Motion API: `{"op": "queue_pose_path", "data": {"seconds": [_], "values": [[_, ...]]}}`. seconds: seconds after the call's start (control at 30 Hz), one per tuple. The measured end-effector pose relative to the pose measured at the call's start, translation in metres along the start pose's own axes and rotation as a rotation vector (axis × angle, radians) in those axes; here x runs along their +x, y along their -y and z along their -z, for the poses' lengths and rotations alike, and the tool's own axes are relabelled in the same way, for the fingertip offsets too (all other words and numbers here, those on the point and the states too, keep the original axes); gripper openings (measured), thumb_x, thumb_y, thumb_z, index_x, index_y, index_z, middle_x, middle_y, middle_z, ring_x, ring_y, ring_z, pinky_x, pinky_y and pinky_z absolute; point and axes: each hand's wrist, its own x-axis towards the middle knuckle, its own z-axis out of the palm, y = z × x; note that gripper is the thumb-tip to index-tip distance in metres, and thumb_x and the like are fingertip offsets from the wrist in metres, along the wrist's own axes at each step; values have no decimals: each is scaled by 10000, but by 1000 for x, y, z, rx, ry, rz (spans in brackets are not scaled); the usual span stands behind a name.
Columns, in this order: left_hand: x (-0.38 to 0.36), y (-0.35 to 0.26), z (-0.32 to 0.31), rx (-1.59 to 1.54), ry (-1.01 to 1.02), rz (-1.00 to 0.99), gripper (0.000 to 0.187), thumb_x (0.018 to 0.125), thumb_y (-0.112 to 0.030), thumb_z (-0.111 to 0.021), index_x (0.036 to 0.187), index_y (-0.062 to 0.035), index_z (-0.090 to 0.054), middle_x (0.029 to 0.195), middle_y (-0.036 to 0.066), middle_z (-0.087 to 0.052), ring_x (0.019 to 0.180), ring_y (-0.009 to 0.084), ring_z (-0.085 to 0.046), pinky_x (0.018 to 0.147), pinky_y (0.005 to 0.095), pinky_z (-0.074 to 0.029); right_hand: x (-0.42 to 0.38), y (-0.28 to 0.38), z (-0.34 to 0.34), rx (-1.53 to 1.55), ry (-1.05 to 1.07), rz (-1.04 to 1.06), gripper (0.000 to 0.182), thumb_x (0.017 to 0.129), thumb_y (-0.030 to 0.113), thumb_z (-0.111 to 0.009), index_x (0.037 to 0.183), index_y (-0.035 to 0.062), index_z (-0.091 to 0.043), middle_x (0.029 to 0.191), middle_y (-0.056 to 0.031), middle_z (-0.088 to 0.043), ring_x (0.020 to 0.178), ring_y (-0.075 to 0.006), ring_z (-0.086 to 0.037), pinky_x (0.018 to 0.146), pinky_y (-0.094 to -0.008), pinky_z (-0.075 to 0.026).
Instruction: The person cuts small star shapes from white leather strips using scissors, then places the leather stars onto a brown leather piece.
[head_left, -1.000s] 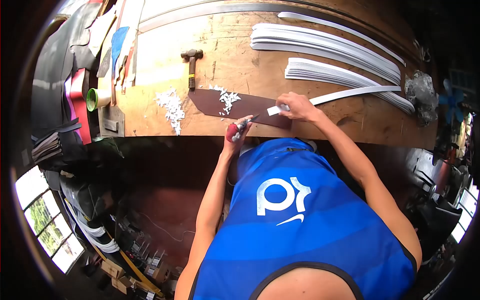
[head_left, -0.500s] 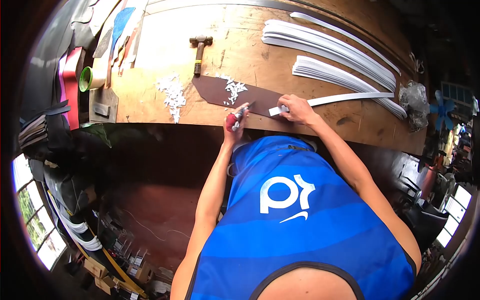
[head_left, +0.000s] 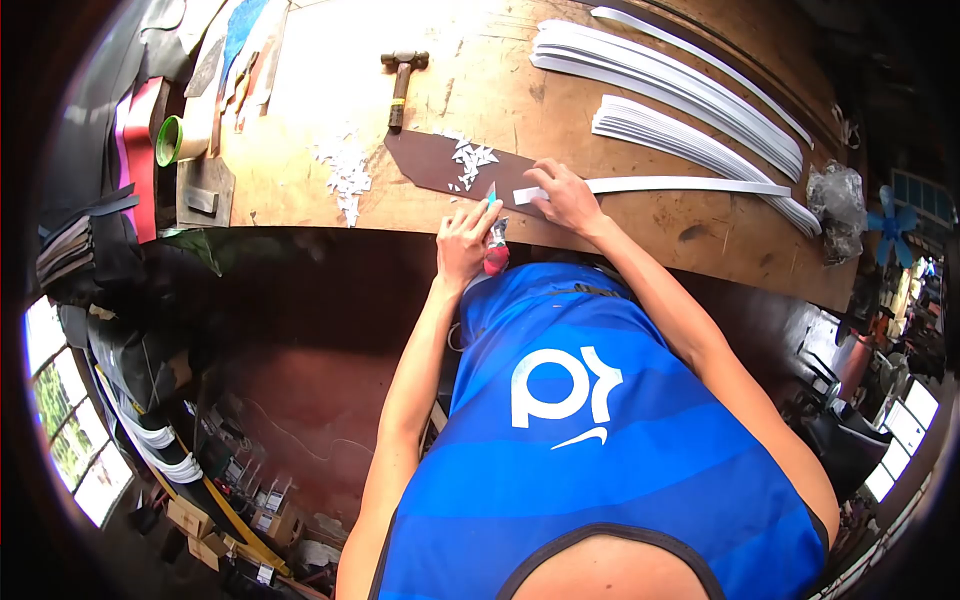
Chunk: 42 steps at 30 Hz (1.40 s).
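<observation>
My left hand (head_left: 464,242) is closed around a knife (head_left: 496,258) with a red wrapped handle. Its blade points away from me, close to the cut end of a white strip (head_left: 660,185). My right hand (head_left: 568,198) grips that strip near its end, fingers bent over it and partly hiding it. Under the strip's end lies a dark brown board (head_left: 425,168) with a pointed left end. Small white clippings (head_left: 470,160) are scattered on the board, just beyond the knife.
A hammer (head_left: 403,85) lies beyond the board. Another heap of white clippings (head_left: 347,185) is to the left. Stacked white strips (head_left: 670,95) lie at the right, near a clear plastic bag (head_left: 836,195). A green-rimmed roll (head_left: 170,140) stands at the far left.
My left hand has turned, bringing the knife upright beside the strip's end. The strip and my right hand have shifted slightly left, and its fingers have lifted a little.
</observation>
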Motion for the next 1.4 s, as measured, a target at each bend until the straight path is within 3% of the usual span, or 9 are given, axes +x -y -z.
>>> {"op": "queue_pose_path", "data": {"seconds": [0.1, 0.17, 0.2, 0.33, 0.53, 0.63, 0.73, 0.97, 1.4], "values": [[-4, 2, -4, 75, 11, -20, 529, 815, -139, -670, 1339, -197, -627, 1285, 35, -672, 903, 222, -651, 768, 357, -490, -6, -5, -1, 47, -31, -41, 318, 806, 12, -633, 1123, 33, -622, 1172, -141, -590, 1027, -354, -599, 908, -424, -503], [-5, 3, -7, -105, -41, 54, 585, 763, -122, -695, 1340, -172, -616, 1227, 51, -694, 921, 229, -643, 789, 356, -483, -8, -12, -4, 8, 8, 76, 359, 810, -6, -585, 1168, -21, -618, 1151, -161, -590, 1081, -337, -575, 961, -416, -473], [-3, -4, -3, -174, -73, 142, 499, 795, -106, -710, 1289, -142, -652, 1070, 75, -731, 841, 236, -646, 751, 351, -498, -9, -11, -5, 11, 15, 74, 359, 810, -6, -585, 1168, -21, -618, 1151, -161, -590, 1081, -337, -575, 961, -416, -473], [4, -28, 0, -309, -171, 291, 324, 883, -135, -722, 1205, -112, -699, 825, 125, -690, 720, 263, -634, 675, 376, -522, -7, -4, -9, -121, 8, 203, 480, 811, 52, -631, 1289, 43, -584, 1222, -150, -557, 1063, -327, -567, 970, -396, -457], [0, -44, -5, -379, -191, 453, 271, 953, -161, -667, 1212, -83, -689, 803, 177, -661, 663, 277, -623, 618, 356, -501, -7, -14, -3, -124, 83, 194, 307, 779, 90, -667, 1077, 63, -600, 1063, -124, -573, 998, -296, -572, 920, -407, -463], [1, -48, -7, -430, -209, 532, 267, 941, -169, -665, 1190, -76, -699, 798, 171, -660, 690, 307, -633, 669, 391, -517, -5, -22, -8, -206, 92, 276, 240, 772, 78, -659, 1002, 64, -591, 981, -107, -565, 959, -286, -579, 885, -397, -478], [1, -46, -12, -406, -257, 486, 254, 955, -131, -661, 1197, -60, -695, 804, 167, -650, 634, 239, -630, 592, 341, -484, 1, -25, -10, -205, 68, 257, 218, 772, 80, -657, 978, 65, -588, 965, -107, -564, 929, -285, -586, 855, -389, -491], [5, -48, -21, -458, -276, 521, 253, 947, -93, -662, 1189, -25, -685, 803, 158, -649, 655, 185, -631, 598, 313, -483, 13, -25, -17, -120, 14, 302, 196, 782, 91, -659, 966, 68, -595, 961, -109, -566, 923, -279, -590, 841, -387, -498], [4, -65, -35, -391, -338, 570, 276, 953, -121, -648, 1206, -13, -665, 945, 216, -702, 824, 322, -706, 731, 371, -542, 17, -19, -13, -51, 1, 368, 156, 830, 123, -600, 972, 80, -649, 1019, -68, -605, 950, -251, -600, 849, -363, -505]]}}
